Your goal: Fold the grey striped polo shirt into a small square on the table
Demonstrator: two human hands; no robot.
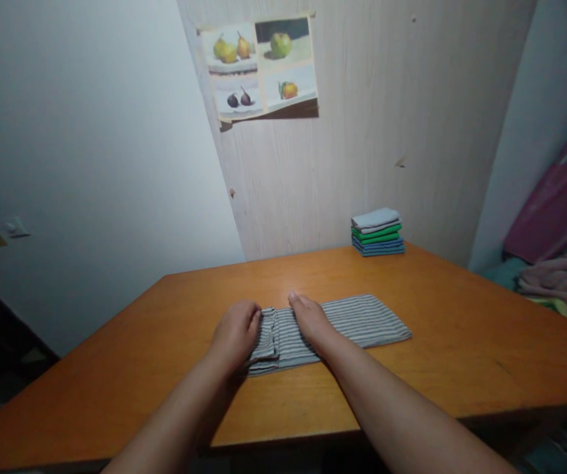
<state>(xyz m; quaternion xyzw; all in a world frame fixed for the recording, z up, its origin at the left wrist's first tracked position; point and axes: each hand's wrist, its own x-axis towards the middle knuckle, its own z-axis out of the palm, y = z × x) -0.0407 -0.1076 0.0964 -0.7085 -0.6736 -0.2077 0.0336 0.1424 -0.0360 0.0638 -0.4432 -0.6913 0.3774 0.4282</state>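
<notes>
A grey-and-white striped cloth lies flat as a long strip on the wooden table, its left end folded over into a short flap. My left hand is at that folded end, fingers curled round its left edge and closed on it. Partway along the strip, just right of the flap, my right hand rests on the cloth with its thumb stretched out. The other right fingers are mostly hidden behind the hand, which looks open and grips nothing visible.
At the back right of the table stands a stack of folded cloths, pale grey, green and blue. A sheet of fruit pictures hangs on the wall behind. To the right lie a pink blanket and other fabrics.
</notes>
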